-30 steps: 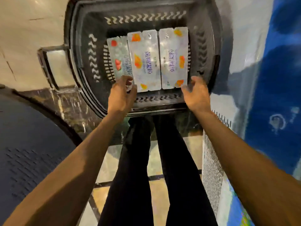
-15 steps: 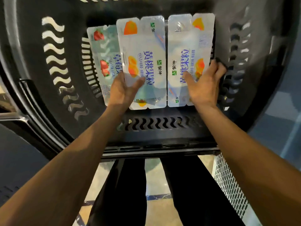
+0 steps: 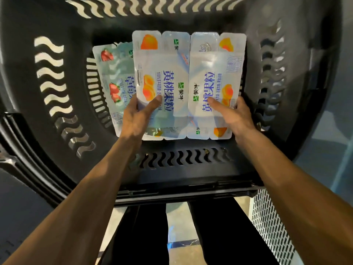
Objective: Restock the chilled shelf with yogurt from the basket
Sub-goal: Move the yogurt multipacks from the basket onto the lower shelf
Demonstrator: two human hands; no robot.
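Lifted slightly since before, inside basket (image 3: 191, 175): left peach yogurt pack (image 3: 162, 73) pinched by left hand (image 3: 133, 119), right peach yogurt pack (image 3: 215, 69) by right hand (image 3: 236, 119), fingers (image 3: 241, 105) wrapping outer edges. Likely light, stiff-sleeved, slick; hold mid-sides.

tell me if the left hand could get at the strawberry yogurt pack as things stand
Probably not yet: the left hand is full, gripping the middle peach yogurt pack. Once freed, likely yes: the strawberry yogurt pack lies right beside it in the basket, much of its top uncovered.
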